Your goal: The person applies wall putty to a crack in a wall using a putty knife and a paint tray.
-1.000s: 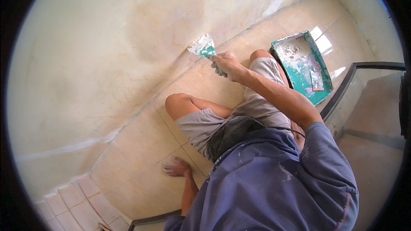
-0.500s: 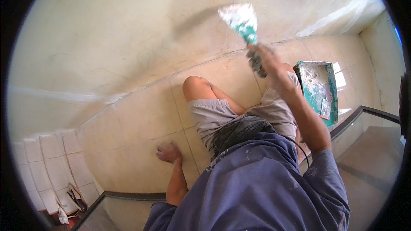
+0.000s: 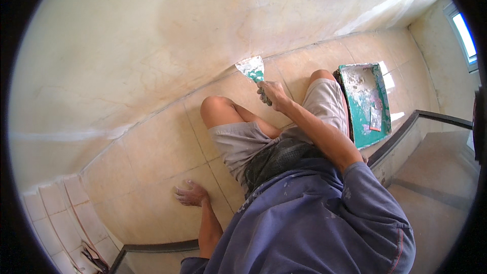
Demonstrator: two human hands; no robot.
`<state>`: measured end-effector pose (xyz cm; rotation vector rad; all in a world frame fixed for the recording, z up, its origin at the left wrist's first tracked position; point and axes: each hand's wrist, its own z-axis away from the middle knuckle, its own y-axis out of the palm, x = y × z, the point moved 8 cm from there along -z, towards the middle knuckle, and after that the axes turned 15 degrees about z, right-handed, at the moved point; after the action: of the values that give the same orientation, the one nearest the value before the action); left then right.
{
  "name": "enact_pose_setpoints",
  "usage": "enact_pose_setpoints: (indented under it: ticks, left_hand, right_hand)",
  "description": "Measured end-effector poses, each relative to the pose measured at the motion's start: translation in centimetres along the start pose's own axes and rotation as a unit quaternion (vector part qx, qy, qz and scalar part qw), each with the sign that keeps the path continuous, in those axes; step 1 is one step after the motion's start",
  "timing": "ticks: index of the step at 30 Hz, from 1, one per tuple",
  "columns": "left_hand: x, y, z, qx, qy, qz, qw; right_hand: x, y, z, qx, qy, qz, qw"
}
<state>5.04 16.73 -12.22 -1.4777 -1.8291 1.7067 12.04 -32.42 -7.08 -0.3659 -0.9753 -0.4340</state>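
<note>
My right hand (image 3: pixel 271 94) is closed round the handle of a putty knife, whose wide green blade (image 3: pixel 250 71) is smeared with white paste and lies at the foot of the stained, pale wall (image 3: pixel 111 45); whether it touches the wall I cannot tell. My left hand (image 3: pixel 192 194) rests palm down on the beige tiled floor (image 3: pixel 152 147) with fingers spread, holding nothing. Right of my bent knees, a green plastic tray (image 3: pixel 365 134) holds white paste and a small scraper (image 3: pixel 375 118).
Behind the tray lies a dark-framed glass panel (image 3: pixel 436 167), with another frame edge (image 3: pixel 152 247) at lower left. Small wall tiles (image 3: pixel 50 208) and dark items (image 3: pixel 94 259) are in the left corner. A short wall (image 3: pixel 426 30) at right has a window (image 3: pixel 464 35).
My right hand raised the putty knife up the wall half a second ago and now has it lower, near the floor line. My left hand stays on the floor as the view shifts.
</note>
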Motion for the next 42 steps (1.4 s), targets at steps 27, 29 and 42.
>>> enact_pose_setpoints:
  ticks: [27, 29, 42]
  left_hand:
    - [9.7, 3.1, 0.2, 0.028, -0.046, -0.001, 0.999]
    - [12.1, 3.0, 0.5, -0.015, -0.083, -0.031, 0.996]
    - [12.2, -1.1, 0.6, 0.022, -0.139, -0.035, 0.989]
  right_hand:
    - [12.2, 3.4, 13.6, 0.101, -0.184, 0.076, 0.975]
    - [9.4, 7.1, 13.9, 0.145, -0.15, 0.09, 0.974]
    - [0.5, 23.4, 4.2, 0.199, 0.072, 0.005, 0.977]
